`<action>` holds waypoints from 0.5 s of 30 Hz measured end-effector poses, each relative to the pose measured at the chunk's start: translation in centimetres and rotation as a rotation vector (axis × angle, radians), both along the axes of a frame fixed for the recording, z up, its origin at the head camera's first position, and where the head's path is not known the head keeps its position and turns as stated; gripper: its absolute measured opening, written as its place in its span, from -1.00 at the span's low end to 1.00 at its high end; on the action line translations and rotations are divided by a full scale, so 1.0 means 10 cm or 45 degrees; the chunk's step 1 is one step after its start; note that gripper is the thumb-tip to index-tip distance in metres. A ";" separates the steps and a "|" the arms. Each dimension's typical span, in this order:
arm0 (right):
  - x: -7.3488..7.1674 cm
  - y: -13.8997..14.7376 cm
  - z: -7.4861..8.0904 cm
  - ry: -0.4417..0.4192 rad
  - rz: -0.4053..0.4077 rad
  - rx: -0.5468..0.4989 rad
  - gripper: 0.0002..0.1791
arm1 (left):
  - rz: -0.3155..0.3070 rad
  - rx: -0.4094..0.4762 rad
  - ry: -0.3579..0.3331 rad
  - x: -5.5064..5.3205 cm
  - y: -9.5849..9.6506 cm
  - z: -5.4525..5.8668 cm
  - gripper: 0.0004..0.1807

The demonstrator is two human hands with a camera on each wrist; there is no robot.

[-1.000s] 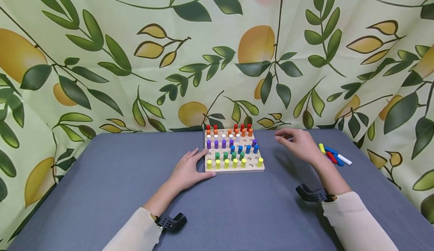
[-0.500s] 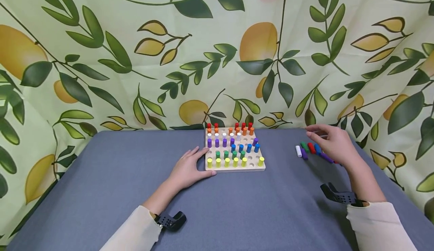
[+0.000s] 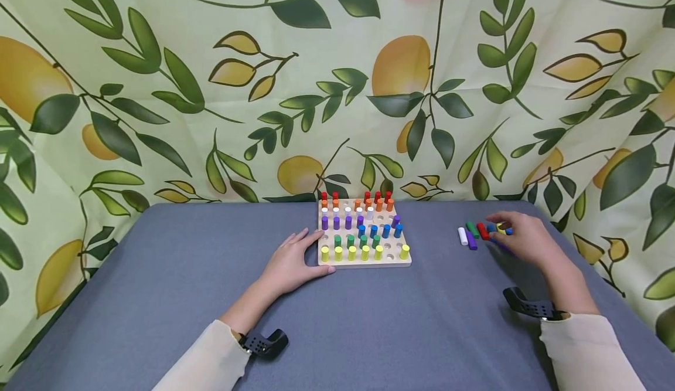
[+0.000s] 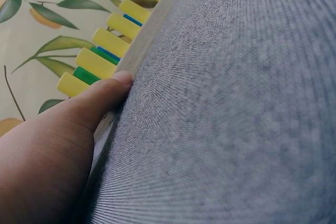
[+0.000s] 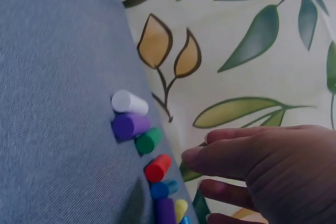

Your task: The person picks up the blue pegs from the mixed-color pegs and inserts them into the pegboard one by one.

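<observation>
A wooden pegboard [image 3: 364, 264] carries rows of upright red, orange, white, purple, blue, green and yellow pegs. At its front left corner, my left hand [image 3: 290, 265] touches it with fingers spread. The left thumb [image 4: 107, 95] lies straight against the board's front edge in the left wrist view. My right hand [image 3: 524, 238] is over loose pegs at the right, with fingers slightly bent. These include a white peg [image 5: 128, 102], a purple peg [image 5: 130, 125], a green peg [image 5: 149, 141] and a red peg [image 5: 158, 168]. Nothing shows between the right fingers.
A blue-grey cloth [image 3: 369, 332] covers the table. Behind it hangs a curtain [image 3: 327, 45] printed with leaves and fruit. Part of the loose group, with blue and yellow pegs [image 3: 501, 227], is partly covered by the right hand.
My right hand has moved right, away from beside the board, and then lowered toward the loose pegs. My left hand has stayed at the board's corner.
</observation>
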State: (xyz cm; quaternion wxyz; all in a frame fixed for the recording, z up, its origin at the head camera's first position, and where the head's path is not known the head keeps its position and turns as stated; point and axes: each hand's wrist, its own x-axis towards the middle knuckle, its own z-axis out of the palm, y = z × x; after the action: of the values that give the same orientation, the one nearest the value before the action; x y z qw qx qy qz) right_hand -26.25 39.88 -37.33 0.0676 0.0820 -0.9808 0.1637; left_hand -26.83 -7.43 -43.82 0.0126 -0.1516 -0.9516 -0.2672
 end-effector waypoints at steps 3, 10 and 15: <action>-0.01 0.04 -0.04 -0.033 0.001 0.017 -0.56 | 0.001 0.001 -0.003 -0.01 0.00 0.00 -0.05; -0.04 0.09 -0.13 -0.094 -0.030 0.006 -0.52 | 0.004 -0.010 -0.007 -0.01 0.01 0.01 -0.05; -0.04 0.09 -0.18 -0.092 -0.036 0.006 -0.52 | 0.007 -0.005 -0.013 -0.01 0.01 0.01 -0.05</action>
State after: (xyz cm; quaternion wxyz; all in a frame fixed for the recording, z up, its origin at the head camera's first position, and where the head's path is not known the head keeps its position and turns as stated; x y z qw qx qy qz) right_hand -26.67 40.83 -39.14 0.0342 0.0624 -0.9840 0.1631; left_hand -26.97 -7.30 -43.70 0.0081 -0.1478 -0.9526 -0.2660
